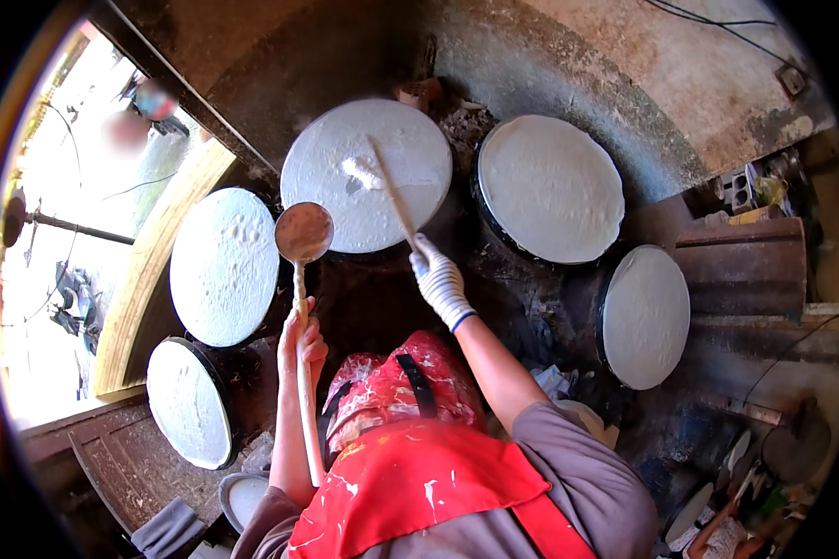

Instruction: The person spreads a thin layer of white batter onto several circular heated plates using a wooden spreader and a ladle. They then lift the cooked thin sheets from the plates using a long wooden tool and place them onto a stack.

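My left hand [302, 343], bare, is closed round the long pale handle of a ladle [304, 231], whose round bowl points up and away from me. My right hand [440, 281], in a striped knit glove, grips a thin wooden stick [393, 194]. The stick's far end lies over the round white-coated pan [391, 119] straight ahead, beside a small clump of white paste [364, 173]. Near the clump a greyish patch shows through the coating. The ladle's bowl is next to this pan's near left edge; I cannot tell if they touch.
Around me stand more white-topped round pans: two on the left [224, 270] [190, 402] and two on the right [552, 188] [647, 317]. A stained wall [569, 102] rises behind. A curved wooden board [149, 279] borders the bright opening at left. Another person's arm [718, 533] shows at lower right.
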Action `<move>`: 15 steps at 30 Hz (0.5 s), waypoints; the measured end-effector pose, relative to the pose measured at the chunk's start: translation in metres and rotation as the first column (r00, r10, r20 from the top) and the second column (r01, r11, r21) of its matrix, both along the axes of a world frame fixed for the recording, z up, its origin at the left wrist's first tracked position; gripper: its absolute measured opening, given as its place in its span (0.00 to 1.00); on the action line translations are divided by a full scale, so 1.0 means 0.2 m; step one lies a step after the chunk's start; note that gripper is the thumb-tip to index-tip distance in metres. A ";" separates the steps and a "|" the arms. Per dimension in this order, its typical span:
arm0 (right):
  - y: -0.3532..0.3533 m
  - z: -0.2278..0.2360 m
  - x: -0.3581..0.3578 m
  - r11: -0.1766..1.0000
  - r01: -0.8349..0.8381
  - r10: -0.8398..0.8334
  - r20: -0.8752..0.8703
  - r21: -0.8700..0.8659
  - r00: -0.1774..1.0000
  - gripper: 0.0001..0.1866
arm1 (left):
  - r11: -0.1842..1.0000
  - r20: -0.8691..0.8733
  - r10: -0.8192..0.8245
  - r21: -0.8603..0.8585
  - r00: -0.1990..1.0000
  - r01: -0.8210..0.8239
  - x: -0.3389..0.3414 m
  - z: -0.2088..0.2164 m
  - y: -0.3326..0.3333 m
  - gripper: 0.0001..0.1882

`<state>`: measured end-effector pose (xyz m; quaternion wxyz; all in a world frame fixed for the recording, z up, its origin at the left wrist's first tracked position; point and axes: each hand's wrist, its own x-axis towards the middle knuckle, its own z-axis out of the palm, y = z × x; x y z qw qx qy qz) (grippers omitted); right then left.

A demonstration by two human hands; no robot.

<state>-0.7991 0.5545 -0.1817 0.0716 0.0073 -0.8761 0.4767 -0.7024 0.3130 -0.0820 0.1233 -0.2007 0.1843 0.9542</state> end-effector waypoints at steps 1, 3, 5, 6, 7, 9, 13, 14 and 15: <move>-0.02 0.00 0.00 0.999 -0.046 0.045 0.114 0.008 0.992 0.18 | 1.000 0.008 0.016 -0.020 1.000 -0.016 -0.01 0.01 0.02 0.20; 0.00 -0.01 -0.01 0.987 -0.152 0.136 0.248 0.049 0.959 0.18 | 0.999 0.015 0.043 -0.019 0.999 -0.042 -0.03 0.02 0.05 0.20; 0.10 -0.03 -0.03 0.974 -0.225 0.223 0.074 0.018 0.972 0.18 | 0.998 0.034 0.065 -0.015 0.997 -0.064 -0.07 0.02 0.06 0.20; 0.18 -0.04 -0.09 0.972 -0.234 0.233 0.064 0.005 0.970 0.18 | 0.998 0.008 0.055 -0.020 0.998 -0.055 -0.10 0.01 0.05 0.20; 0.25 -0.07 -0.18 0.971 -0.226 0.229 0.027 -0.079 0.973 0.18 | 0.999 -0.007 0.043 0.010 0.999 -0.043 -0.15 0.00 0.03 0.20; 0.34 -0.05 -0.35 0.956 -0.260 0.273 0.090 -0.134 0.958 0.18 | 1.000 -0.043 0.012 0.001 0.999 -0.012 -0.28 -0.03 0.00 0.20; 0.43 -0.02 -0.51 0.774 -0.571 0.629 0.223 -0.275 0.745 0.17 | 0.965 0.017 -0.109 -0.238 0.994 0.110 -0.60 -0.10 -0.10 0.18; 0.51 -0.07 -0.52 0.767 -0.634 0.642 0.153 -0.100 0.752 0.17 | 0.922 0.070 -0.126 -0.359 0.990 0.143 -0.68 -0.07 -0.09 0.18; 0.52 0.04 -0.49 0.767 -0.600 0.640 0.333 -0.226 0.692 0.17 | 0.827 0.125 -0.095 -0.542 0.988 0.148 -0.69 -0.05 -0.11 0.18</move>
